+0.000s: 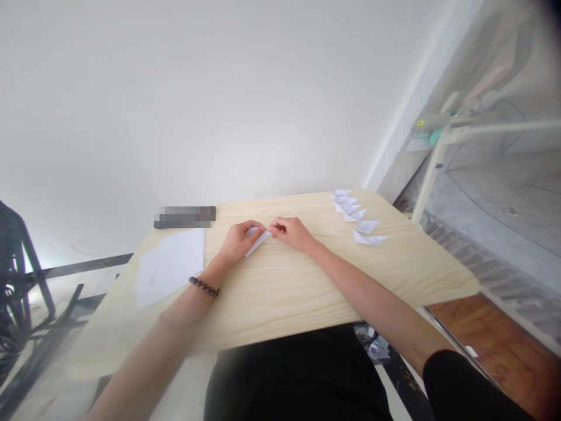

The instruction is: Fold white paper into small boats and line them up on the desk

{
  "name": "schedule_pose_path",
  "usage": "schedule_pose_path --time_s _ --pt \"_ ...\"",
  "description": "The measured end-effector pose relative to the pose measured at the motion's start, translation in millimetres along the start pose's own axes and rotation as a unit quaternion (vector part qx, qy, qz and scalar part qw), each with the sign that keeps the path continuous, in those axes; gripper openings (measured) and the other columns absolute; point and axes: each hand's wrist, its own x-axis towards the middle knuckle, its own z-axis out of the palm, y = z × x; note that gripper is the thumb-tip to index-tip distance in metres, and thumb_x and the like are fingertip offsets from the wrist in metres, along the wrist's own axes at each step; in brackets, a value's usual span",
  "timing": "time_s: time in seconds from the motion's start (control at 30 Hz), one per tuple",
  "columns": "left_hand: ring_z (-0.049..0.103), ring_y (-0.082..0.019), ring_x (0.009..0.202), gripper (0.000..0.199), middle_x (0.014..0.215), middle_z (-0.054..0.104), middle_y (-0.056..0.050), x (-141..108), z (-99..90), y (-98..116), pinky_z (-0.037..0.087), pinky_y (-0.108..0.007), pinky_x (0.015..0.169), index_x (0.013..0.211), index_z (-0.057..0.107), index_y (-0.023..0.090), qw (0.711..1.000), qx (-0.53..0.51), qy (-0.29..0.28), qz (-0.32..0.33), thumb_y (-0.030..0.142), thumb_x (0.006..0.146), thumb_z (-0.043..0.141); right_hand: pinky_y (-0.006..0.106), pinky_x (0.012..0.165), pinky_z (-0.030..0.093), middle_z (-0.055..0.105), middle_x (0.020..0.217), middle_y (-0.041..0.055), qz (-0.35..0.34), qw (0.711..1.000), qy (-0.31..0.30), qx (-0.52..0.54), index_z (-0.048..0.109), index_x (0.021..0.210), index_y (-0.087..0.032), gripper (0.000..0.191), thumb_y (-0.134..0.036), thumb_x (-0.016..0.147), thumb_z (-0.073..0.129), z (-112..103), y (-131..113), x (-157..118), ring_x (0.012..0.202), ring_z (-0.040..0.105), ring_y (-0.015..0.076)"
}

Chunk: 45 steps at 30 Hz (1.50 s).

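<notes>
A small folded white paper (258, 241) is held over the middle of the table. My left hand (239, 240) grips it with thumb and fingers closed, a beaded bracelet on the wrist. At the paper's upper right tip, my right hand (289, 231) pinches with thumb and forefinger. The fingertips of both hands nearly touch there and hide part of the paper.
Several folded white paper shapes (369, 238) stand in a row at the table's right. White sheets (173, 266) lie at the left, below a dark, pixelated object (186, 217). The pale wooden table (280, 304) meets a wall at the back.
</notes>
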Motion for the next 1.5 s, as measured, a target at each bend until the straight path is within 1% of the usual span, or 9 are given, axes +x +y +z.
schedule_pose_path --time_s 0.23,0.33,0.4,0.5,0.57,0.77,1.07,1.33,1.5 --pt "0.054 -0.015 0.068 0.040 0.080 0.064 -0.004 0.3 -0.5 1.8 0.039 -0.023 0.059 0.087 0.062 0.014 0.999 0.002 -0.030 -0.017 0.048 0.077 0.041 0.018 0.058 0.035 0.061 0.065 0.0001 -0.009 1.000 -0.008 -0.003 0.060 0.074 -0.014 0.022 -0.030 0.079 0.045 0.1 -1.1 0.1 0.056 0.048 0.0068" --pt "0.054 -0.015 0.068 0.041 0.079 0.063 -0.004 0.7 -1.0 2.7 0.038 -0.023 0.059 0.086 0.061 0.014 1.000 0.003 -0.020 -0.024 0.048 0.077 0.041 0.018 0.059 0.036 0.061 0.068 0.0010 -0.004 1.000 -0.006 0.023 0.059 0.079 -0.013 0.021 -0.028 0.079 0.045 0.6 -0.5 -0.8 0.060 0.050 0.0074" --pt "0.054 -0.016 0.068 0.041 0.080 0.063 -0.005 0.7 -1.1 3.2 0.039 -0.023 0.059 0.085 0.061 0.013 1.000 -0.001 -0.012 -0.027 0.048 0.077 0.041 0.018 0.058 0.036 0.061 0.068 0.0013 0.009 0.999 -0.020 0.038 0.059 0.080 -0.013 0.021 -0.028 0.078 0.045 0.5 0.1 -1.6 0.060 0.051 0.0075" --pt "0.053 -0.015 0.067 0.040 0.079 0.063 -0.004 0.5 -1.2 4.2 0.038 -0.023 0.058 0.084 0.061 0.013 1.000 -0.003 -0.008 -0.028 0.048 0.077 0.041 0.017 0.052 0.034 0.061 0.064 0.0010 0.034 0.997 -0.057 0.038 0.059 0.070 -0.013 0.025 -0.030 0.079 0.043 -0.1 1.2 -2.3 0.053 0.047 0.0061" --pt "0.053 -0.015 0.067 0.040 0.078 0.063 -0.004 0.3 -1.2 4.7 0.038 -0.022 0.058 0.084 0.061 0.013 1.000 -0.001 -0.007 -0.026 0.047 0.077 0.042 0.017 0.050 0.033 0.061 0.061 0.0010 0.042 0.996 -0.068 0.035 0.058 0.064 -0.013 0.029 -0.031 0.079 0.042 -0.5 1.6 -2.3 0.050 0.045 0.0055" --pt "0.052 -0.014 0.064 0.040 0.077 0.063 -0.003 0.0 -0.8 5.6 0.037 -0.022 0.056 0.085 0.061 0.014 0.999 -0.004 -0.015 -0.032 0.048 0.076 0.044 0.016 0.052 0.034 0.060 0.060 0.0010 0.041 0.995 -0.073 0.044 0.059 0.067 -0.013 0.027 -0.030 0.079 0.043 -2.0 -1.3 -2.2 0.051 0.047 0.0059" --pt "0.054 -0.014 0.068 0.037 0.077 0.064 -0.003 0.5 -1.0 2.4 0.039 -0.022 0.061 0.081 0.063 0.014 0.998 -0.036 -0.052 -0.005 0.046 0.074 0.046 0.017 0.056 0.038 0.060 0.061 0.0010 0.038 0.992 -0.099 0.064 0.060 0.071 -0.012 0.026 -0.026 0.079 0.040 -2.9 -2.1 -2.1 0.056 0.053 0.0075" --pt "0.053 -0.014 0.067 0.038 0.078 0.063 -0.003 1.4 -2.4 2.0 0.039 -0.022 0.059 0.083 0.062 0.014 0.997 -0.044 -0.057 -0.025 0.047 0.074 0.047 0.017 0.055 0.038 0.059 0.060 0.0010 0.065 0.988 -0.098 0.099 0.060 0.073 -0.011 0.024 -0.025 0.078 0.041 -2.5 -0.5 -1.7 0.056 0.053 0.0078" --pt "0.051 -0.013 0.062 0.039 0.076 0.062 -0.003 1.0 -2.8 3.2 0.038 -0.021 0.054 0.082 0.063 0.014 0.995 -0.057 -0.063 -0.042 0.049 0.073 0.047 0.017 0.054 0.037 0.058 0.058 0.0006 0.066 0.988 -0.104 0.098 0.061 0.071 -0.012 0.026 -0.027 0.077 0.041 -3.0 -0.4 -1.8 0.054 0.052 0.0074"
